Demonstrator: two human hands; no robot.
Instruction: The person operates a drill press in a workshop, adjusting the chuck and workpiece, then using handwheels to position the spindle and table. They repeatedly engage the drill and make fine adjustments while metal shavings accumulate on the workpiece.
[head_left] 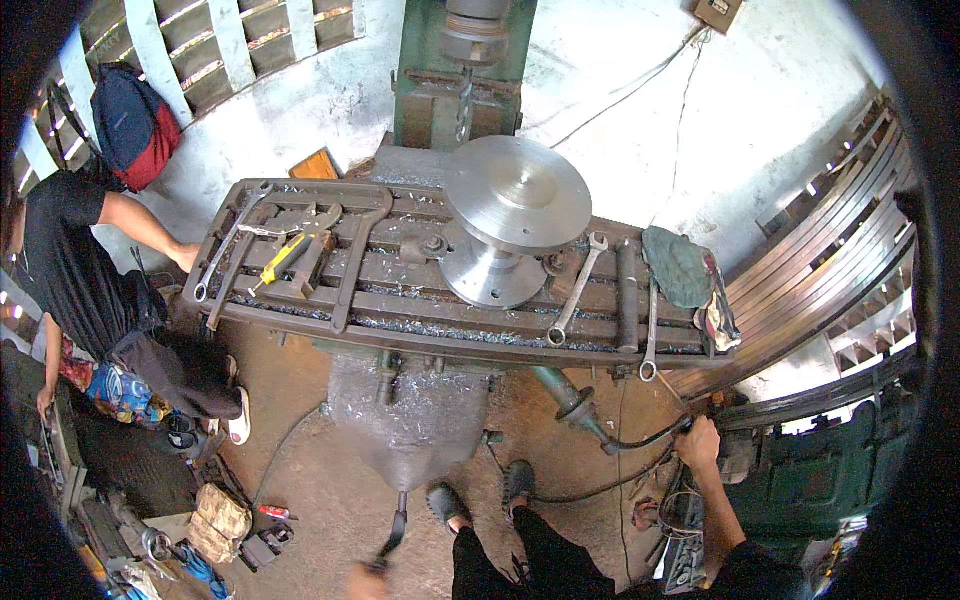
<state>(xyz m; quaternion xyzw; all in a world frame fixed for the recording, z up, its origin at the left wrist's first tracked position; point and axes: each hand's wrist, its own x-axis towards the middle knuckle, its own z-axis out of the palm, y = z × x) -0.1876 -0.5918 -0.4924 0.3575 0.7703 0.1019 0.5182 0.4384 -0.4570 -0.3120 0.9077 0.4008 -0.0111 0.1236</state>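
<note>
My left hand [368, 581], smeared by motion at the lower edge, is at the grip end of a crank handle [396, 537] below the machine's table; its fingers show poorly but seem closed round it. At the right, my right hand [698, 444] is closed on the end of a curved lever [645, 442] joined to a green shaft [567, 397]. A shiny spool-shaped metal part with two round flanges [517, 195] stands upright on the slotted machine table [420, 342]. Behind its upper flange hangs a drill bit [464, 108] from the spindle [474, 38].
Wrenches [580, 290], a yellow-handled tool [283, 260], a C-shaped clamp [362, 255] and a green cloth [677, 267] lie on the table among metal chips. At the left a person in black [75, 260] sits with one hand by the table's edge. A cable [600, 492] crosses the floor.
</note>
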